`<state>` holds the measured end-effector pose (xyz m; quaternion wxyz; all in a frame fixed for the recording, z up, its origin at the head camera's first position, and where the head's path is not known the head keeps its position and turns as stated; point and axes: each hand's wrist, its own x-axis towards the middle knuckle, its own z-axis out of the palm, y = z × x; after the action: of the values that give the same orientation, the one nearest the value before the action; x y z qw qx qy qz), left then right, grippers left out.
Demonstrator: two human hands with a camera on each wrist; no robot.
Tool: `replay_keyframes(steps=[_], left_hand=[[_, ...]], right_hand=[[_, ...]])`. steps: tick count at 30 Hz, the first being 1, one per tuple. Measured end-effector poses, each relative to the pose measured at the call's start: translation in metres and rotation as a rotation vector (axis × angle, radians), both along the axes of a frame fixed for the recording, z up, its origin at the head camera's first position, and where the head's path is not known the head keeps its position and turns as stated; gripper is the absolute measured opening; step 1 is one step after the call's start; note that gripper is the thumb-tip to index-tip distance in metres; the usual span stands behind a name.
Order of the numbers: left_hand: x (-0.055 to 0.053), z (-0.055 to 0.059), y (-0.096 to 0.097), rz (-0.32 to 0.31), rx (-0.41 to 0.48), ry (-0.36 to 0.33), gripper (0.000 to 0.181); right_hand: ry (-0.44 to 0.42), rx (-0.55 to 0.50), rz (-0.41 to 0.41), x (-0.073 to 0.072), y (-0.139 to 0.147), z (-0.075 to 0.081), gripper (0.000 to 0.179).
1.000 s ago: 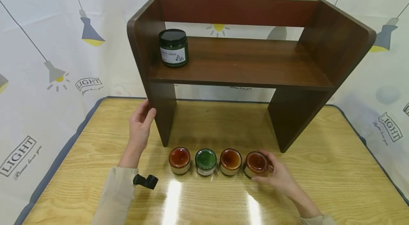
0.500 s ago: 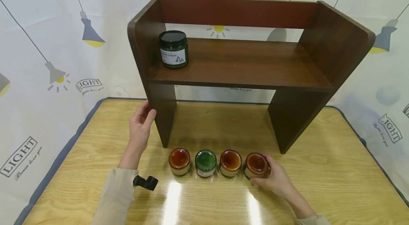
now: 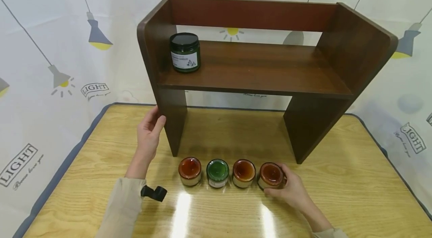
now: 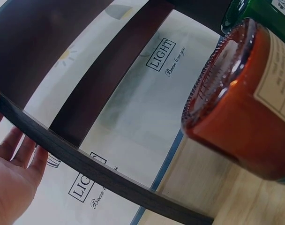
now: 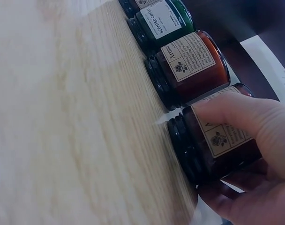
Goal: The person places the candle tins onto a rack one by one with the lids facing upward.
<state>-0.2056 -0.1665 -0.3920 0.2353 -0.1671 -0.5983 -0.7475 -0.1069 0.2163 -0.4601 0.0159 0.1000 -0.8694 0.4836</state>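
Observation:
Several upside-down glass candle jars stand in a row before the dark wooden shelf (image 3: pixel 256 74), black lids on the table. My right hand (image 3: pixel 293 189) grips the rightmost brown candle jar (image 3: pixel 271 174), thumb across its label in the right wrist view. To its left come an orange-brown jar (image 3: pixel 243 172), a green jar (image 3: pixel 217 172) and a red-orange jar (image 3: pixel 189 170). At the shelf's left side panel, my left hand (image 3: pixel 147 136) holds the front edge between thumb and fingers; the left wrist view shows the fingers (image 4: pixel 25 154) along it. A larger green candle jar (image 3: pixel 185 52) stands upright on the shelf board.
The shelf's right side panel (image 3: pixel 315 127) rises just behind the rightmost jar. All stands on a light wooden table (image 3: pixel 84 178). A white cloth (image 3: pixel 111 61) printed with lamps hangs behind. A black strap mount (image 3: pixel 153 193) sits on the left wrist.
My right hand has closed in slightly around the rightmost brown candle jar, which stays in place. My left hand keeps its place at the panel. The head view has shifted a little.

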Motion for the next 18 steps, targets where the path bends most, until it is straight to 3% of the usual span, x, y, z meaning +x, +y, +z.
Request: replay_keyframes(steps=[9, 18], left_hand=[[-0.004, -0.001, 0.000, -0.008, -0.001, 0.011, 0.032], [-0.002, -0.003, -0.001, 0.004, 0.007, -0.016, 0.037]], right_hand=[[0.047, 0.020, -0.038, 0.001, 0.002, 0.004, 0.071], [0.169, 0.014, -0.062, 0.009, 0.006, 0.019, 0.066]])
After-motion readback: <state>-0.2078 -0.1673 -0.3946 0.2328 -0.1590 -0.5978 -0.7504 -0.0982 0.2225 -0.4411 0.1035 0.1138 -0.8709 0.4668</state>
